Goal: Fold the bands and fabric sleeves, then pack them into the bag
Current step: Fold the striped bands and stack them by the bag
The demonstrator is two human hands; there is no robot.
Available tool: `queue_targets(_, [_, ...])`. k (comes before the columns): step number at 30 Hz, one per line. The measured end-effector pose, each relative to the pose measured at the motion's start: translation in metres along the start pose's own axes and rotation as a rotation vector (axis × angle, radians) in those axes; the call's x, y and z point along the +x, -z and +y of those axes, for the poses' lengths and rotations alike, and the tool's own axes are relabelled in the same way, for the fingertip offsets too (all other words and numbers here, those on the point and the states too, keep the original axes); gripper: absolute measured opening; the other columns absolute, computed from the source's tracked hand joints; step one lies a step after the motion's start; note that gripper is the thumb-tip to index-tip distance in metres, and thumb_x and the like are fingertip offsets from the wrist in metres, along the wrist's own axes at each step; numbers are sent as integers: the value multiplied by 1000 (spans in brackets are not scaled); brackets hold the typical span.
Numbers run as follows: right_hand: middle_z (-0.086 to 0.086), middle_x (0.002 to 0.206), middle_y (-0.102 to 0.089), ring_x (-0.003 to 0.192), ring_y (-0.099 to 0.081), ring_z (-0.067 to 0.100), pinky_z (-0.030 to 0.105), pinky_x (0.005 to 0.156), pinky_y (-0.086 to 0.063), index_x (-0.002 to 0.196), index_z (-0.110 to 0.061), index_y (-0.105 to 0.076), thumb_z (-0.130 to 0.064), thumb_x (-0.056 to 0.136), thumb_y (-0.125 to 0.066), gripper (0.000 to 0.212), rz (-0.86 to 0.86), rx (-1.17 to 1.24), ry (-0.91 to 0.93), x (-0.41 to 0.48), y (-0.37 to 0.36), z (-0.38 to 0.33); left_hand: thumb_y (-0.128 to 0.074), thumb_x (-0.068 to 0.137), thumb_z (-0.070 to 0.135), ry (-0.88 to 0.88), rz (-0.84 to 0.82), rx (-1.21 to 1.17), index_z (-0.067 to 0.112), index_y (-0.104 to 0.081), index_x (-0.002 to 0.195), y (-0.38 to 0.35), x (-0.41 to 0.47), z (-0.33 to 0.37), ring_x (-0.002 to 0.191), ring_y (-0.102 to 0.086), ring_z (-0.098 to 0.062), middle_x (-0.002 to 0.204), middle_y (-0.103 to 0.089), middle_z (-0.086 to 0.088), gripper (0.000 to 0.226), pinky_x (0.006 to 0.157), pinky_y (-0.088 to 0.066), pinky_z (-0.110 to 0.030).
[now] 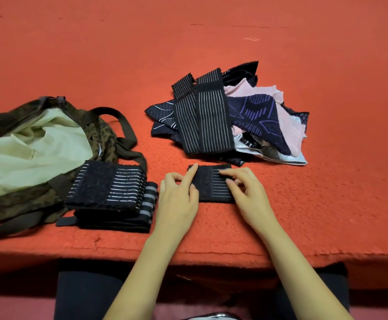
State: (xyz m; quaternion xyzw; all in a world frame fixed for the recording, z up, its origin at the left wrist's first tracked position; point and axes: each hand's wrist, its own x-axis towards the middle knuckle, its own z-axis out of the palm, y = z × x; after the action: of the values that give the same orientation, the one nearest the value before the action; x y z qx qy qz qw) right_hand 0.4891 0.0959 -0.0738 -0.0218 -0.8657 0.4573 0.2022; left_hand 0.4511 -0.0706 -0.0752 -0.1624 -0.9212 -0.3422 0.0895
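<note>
1. okay, both hands are on the folded band [213, 185], a small black packet with thin white stripes, lying flat on the red table [327, 215] near the front edge.
2. left hand [179, 195]: index finger [193, 170] straight, pressing the far left corner down, thumb laid along the left edge, no clench.
3. right hand [248, 192]: fingers [230, 181] bent, tips resting on the striped half. whether they pinch a layer or only press, i cannot tell.
4. handling call: this looks like light, soft elastic webbing, so it should bend easily but want to spring open. the fuzzy dark patch looks like fastener material and may cling to the table's nap.
5. best hold, i'd say: pinch across the whole thickness at the open ends so the layers stay together, not by one top layer.
6. to the left, the stack of folded bands [112, 197] sits touching the camouflage bag [26, 139], whose mouth gapes to show pale lining.
7. further back, the unfolded pile [262, 116] waits, with a long striped band [207, 114] draped over patterned sleeves. plenty of folding left, nothing packed that i can see.
</note>
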Motion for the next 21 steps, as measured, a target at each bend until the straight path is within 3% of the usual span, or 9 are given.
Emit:
queue_targets(2, [-12,99,-56,85,-52,0,12,78,-36,102,-22,-68,2,89,-55,30,4,59,3,0,1,-2,-42,99,28,11,-13,-29,36,-34,144,1,0,1,103,-42,-23,108,-43,-2,47,99,-25,-29])
queue_targets(5, [-9,103,-58,92,-55,2,14,79,-40,98,-27,-68,2,88,-56,33,28,149,18,-1,5,-6,-42,98,39,-47,-79,-102,43,-22,146,5,0,2,96,-44,-19,102,-52,1,52,96,-31,-31])
queue_targets(8, [-18,103,-62,82,-57,3,23,74,-46,100,-32,-67,-14,86,-58,25,7,199,-4,-3,6,-6,-47,97,30,-103,-84,-203,43,-24,145,5,2,-3,105,-50,-20,111,-57,-3,55,98,-35,-30])
queue_targets(10, [-24,90,-63,70,-52,2,25,66,-43,103,-36,-67,-21,85,-59,25,-34,229,-59,-3,7,-5,-49,96,18,-91,-80,-334,36,-31,144,7,1,1,118,-46,-10,125,-54,-3,55,103,-30,-19])
queue_targets(13, [-10,84,-67,71,-54,4,17,63,-45,111,-34,-66,-10,87,-64,34,-47,378,-100,-2,10,-13,-48,94,6,-131,-57,-423,24,-44,137,23,1,17,121,-43,-3,133,-52,1,47,106,-29,-15])
queue_targets(17, [-24,78,-64,67,-52,-8,6,66,-39,111,-19,-62,4,89,-55,32,-71,494,28,11,9,-57,-45,95,4,-231,-17,-398,16,-53,124,80,16,36,112,-50,-6,122,-57,4,33,97,-31,-8])
queue_targets(21, [-16,86,-65,72,-50,-1,11,66,-39,102,-20,-65,-11,85,-54,22,-158,488,119,28,-17,-106,-50,95,15,-131,-3,-347,30,-54,112,144,21,10,100,-55,2,107,-59,19,23,91,-39,-14])
